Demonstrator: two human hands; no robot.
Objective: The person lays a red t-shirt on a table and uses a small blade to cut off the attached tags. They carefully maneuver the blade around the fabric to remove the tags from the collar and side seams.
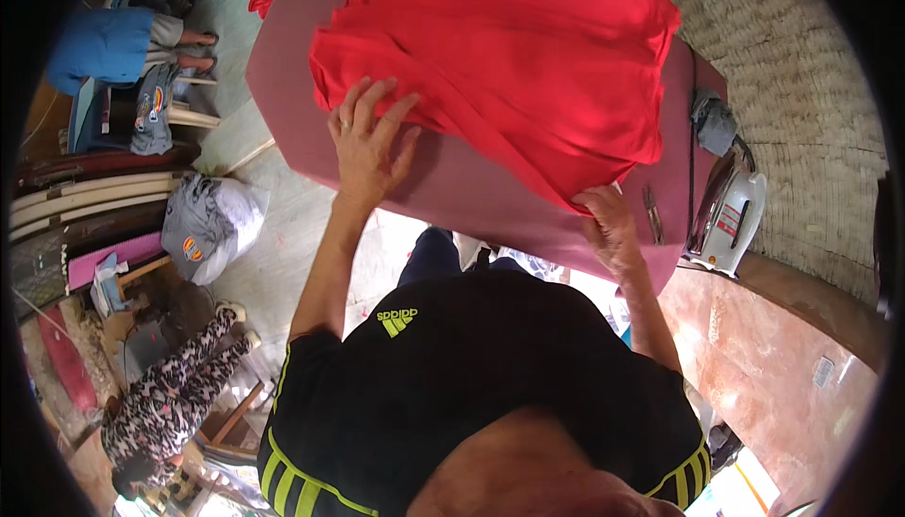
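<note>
A bright red garment lies spread on a maroon padded ironing table. My left hand rests flat on the garment's near left edge, fingers spread apart. My right hand pinches the garment's near right corner at the table's front edge. An electric iron stands on its heel at the table's right end, just right of my right hand. A small pair of scissors lies between that hand and the iron.
A grey cloth sits beyond the iron by its cord. A woven mat hangs to the right. On the floor to the left lie grey bagged clothes. A seated person in patterned trousers is at lower left; another person's legs at upper left.
</note>
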